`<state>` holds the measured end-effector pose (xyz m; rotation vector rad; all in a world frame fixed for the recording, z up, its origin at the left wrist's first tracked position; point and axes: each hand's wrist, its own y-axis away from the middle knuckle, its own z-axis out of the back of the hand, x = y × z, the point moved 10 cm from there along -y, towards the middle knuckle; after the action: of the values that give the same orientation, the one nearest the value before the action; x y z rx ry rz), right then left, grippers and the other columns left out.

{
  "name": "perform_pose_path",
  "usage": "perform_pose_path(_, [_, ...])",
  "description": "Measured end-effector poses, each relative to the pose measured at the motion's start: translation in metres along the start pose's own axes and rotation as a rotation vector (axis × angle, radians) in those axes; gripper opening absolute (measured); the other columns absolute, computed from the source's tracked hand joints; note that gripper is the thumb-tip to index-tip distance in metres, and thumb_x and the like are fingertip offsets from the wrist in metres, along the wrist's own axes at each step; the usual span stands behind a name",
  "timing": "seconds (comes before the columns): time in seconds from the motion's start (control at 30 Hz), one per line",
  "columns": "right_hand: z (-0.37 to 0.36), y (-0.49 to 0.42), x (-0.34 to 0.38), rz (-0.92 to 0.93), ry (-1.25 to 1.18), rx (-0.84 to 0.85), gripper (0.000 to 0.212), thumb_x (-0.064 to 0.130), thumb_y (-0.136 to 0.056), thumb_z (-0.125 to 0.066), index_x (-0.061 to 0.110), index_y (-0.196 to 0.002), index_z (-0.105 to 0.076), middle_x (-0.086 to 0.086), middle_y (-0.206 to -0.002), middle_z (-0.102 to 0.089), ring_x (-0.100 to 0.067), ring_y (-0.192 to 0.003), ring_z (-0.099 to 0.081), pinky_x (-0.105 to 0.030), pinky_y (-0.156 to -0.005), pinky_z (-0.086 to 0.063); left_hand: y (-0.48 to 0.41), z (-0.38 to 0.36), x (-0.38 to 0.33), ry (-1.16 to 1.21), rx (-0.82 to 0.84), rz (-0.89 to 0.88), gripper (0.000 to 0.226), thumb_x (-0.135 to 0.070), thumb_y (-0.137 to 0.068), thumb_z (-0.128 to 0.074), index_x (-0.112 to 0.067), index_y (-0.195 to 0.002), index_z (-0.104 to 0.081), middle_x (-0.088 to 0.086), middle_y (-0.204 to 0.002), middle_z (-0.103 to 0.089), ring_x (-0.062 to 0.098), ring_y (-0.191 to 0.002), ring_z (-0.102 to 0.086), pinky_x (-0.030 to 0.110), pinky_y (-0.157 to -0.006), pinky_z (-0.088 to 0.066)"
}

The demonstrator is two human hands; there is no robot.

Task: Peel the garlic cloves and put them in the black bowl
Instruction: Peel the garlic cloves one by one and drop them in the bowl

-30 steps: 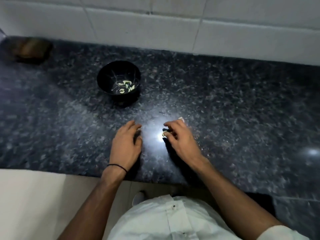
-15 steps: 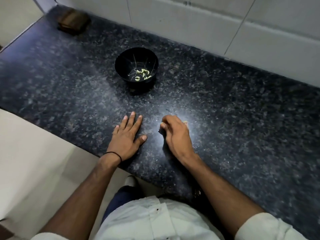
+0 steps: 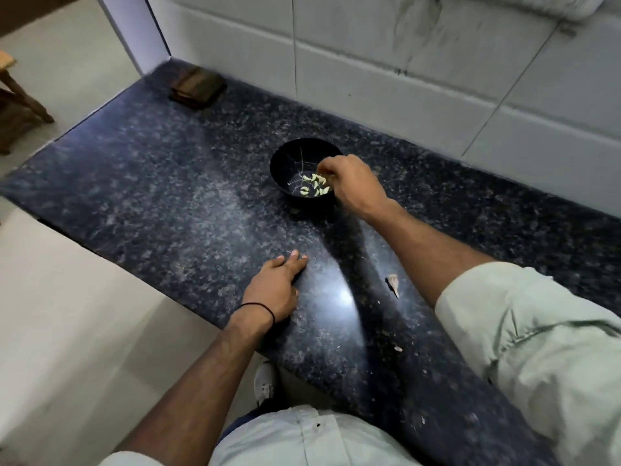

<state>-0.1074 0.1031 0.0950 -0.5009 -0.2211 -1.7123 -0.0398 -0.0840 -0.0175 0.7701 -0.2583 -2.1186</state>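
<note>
Several peeled garlic cloves (image 3: 314,185) lie in the black bowl (image 3: 285,163), which stands toward the far side of the dark speckled counter (image 3: 168,203). The right hand (image 3: 353,183) hangs over the bowl's right rim with its fingertips bunched downward; whether they pinch a clove cannot be told. The left hand (image 3: 274,290) rests flat near the counter's near edge, fingers straight, grasping nothing. One scrap of garlic skin (image 3: 392,284) lies to its right.

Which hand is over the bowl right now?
The right hand, reaching over the rim of the black bowl above the peeled cloves. The left hand rests flat on the counter, apart from it.
</note>
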Motion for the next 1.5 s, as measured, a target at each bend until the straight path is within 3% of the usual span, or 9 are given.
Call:
perform_pose_path(0.3, [0.041,0.078,-0.024,-0.162,-0.179,-0.252,0.02,0.001,-0.091,-0.06,0.007,-0.104,-0.074,-0.007,-0.102,-0.071,-0.021,-0.094,-0.061,-0.033,-0.087,-0.048,-0.009,0.015,0.005,0.149,-0.053,-0.098,0.052,-0.015,-0.096,-0.054,-0.024,-0.147,-0.047,-0.004,-0.156,-0.041,0.022,-0.142,-0.038,0.032,-0.117,-0.032])
perform_pose_path(0.47, [0.027,0.19,-0.066,-0.467,-0.279,-0.307,0.018,0.001,-0.093,-0.062,0.009,-0.106,-0.071,-0.002,-0.099,-0.064,-0.003,-0.083,-0.054,-0.001,-0.076,-0.038,-0.009,0.034,-0.016,0.245,-0.217,-0.198,0.031,-0.015,-0.095,-0.057,-0.014,-0.124,-0.066,0.004,-0.128,-0.066,0.023,-0.118,-0.061,0.029,-0.102,-0.046])
perform_pose_path(0.6, [0.007,0.261,-0.088,-0.675,-0.316,-0.395,0.025,-0.001,-0.088,-0.068,0.013,-0.109,-0.069,-0.002,-0.105,-0.06,-0.014,-0.084,-0.061,-0.007,-0.078,-0.044,-0.015,0.028,-0.06,0.361,-0.172,-0.317,0.026,-0.01,-0.095,-0.059,-0.012,-0.118,-0.07,0.006,-0.12,-0.068,0.019,-0.106,-0.065,0.023,-0.095,-0.047])
perform_pose_path(0.7, [-0.012,0.28,-0.088,-0.71,-0.381,-0.361,0.037,0.006,-0.084,-0.076,0.013,-0.119,-0.065,-0.002,-0.115,-0.055,0.0,-0.089,-0.057,-0.005,-0.082,-0.043,-0.02,0.012,-0.08,0.425,-0.091,-0.34,0.022,-0.01,-0.094,-0.06,-0.014,-0.112,-0.072,0.005,-0.111,-0.072,0.016,-0.101,-0.068,0.033,-0.094,-0.053])
perform_pose_path(0.83, [-0.027,0.278,-0.085,-0.703,-0.284,-0.323,0.042,0.025,-0.088,-0.075,0.013,-0.125,-0.059,0.0,-0.121,-0.047,-0.014,-0.111,-0.05,-0.026,-0.098,-0.042,-0.019,-0.015,-0.096,0.316,-0.022,-0.387,0.021,-0.01,-0.093,-0.06,-0.015,-0.11,-0.072,0.001,-0.116,-0.069,0.016,-0.108,-0.065,0.026,-0.099,-0.047])
perform_pose_path(1.13, [-0.026,0.255,-0.078,-0.701,-0.152,-0.411,0.019,0.033,-0.101,-0.058,0.016,-0.094,-0.061,0.003,-0.1,-0.051,-0.017,-0.095,-0.046,-0.04,-0.08,-0.046,-0.022,-0.017,-0.102,0.284,-0.1,-0.443,0.024,0.01,-0.079,-0.062,-0.008,-0.092,-0.07,-0.004,-0.105,-0.059,0.016,-0.1,-0.059,0.002,-0.087,-0.033])
perform_pose_path(1.27, [-0.021,0.263,-0.087,-0.748,-0.402,-0.493,0.019,0.032,-0.099,-0.063,0.017,-0.087,-0.065,0.007,-0.093,-0.055,-0.015,-0.09,-0.056,-0.034,-0.08,-0.048,-0.022,-0.018,-0.091,0.446,-0.056,-0.349,0.022,0.01,-0.084,-0.061,-0.008,-0.09,-0.072,-0.003,-0.109,-0.063,0.011,-0.103,-0.061,-0.001,-0.088,-0.034])
perform_pose_path(1.37, [-0.018,0.269,-0.094,-0.813,-0.815,-0.553,0.008,0.011,-0.096,-0.065,0.01,-0.089,-0.069,0.002,-0.084,-0.067,-0.008,-0.08,-0.068,-0.022,-0.071,-0.052,-0.02,-0.019,-0.088,0.588,-0.045,-0.254,0.024,0.003,-0.091,-0.061,-0.019,-0.094,-0.072,-0.003,-0.105,-0.07,0.003,-0.097,-0.065,0.014,-0.091,-0.045])
perform_pose_path(1.5, [-0.012,0.27,-0.082,-0.809,-1.227,-0.472,0.01,0.008,-0.097,-0.064,0.0,-0.093,-0.067,-0.006,-0.067,-0.055,-0.006,-0.052,-0.057,-0.021,-0.052,-0.045,-0.005,-0.016,-0.112,0.841,0.001,-0.216,0.028,-0.003,-0.096,-0.061,-0.026,-0.108,-0.07,0.001,-0.112,-0.073,0.022,-0.101,-0.071,0.034,-0.086,-0.056])
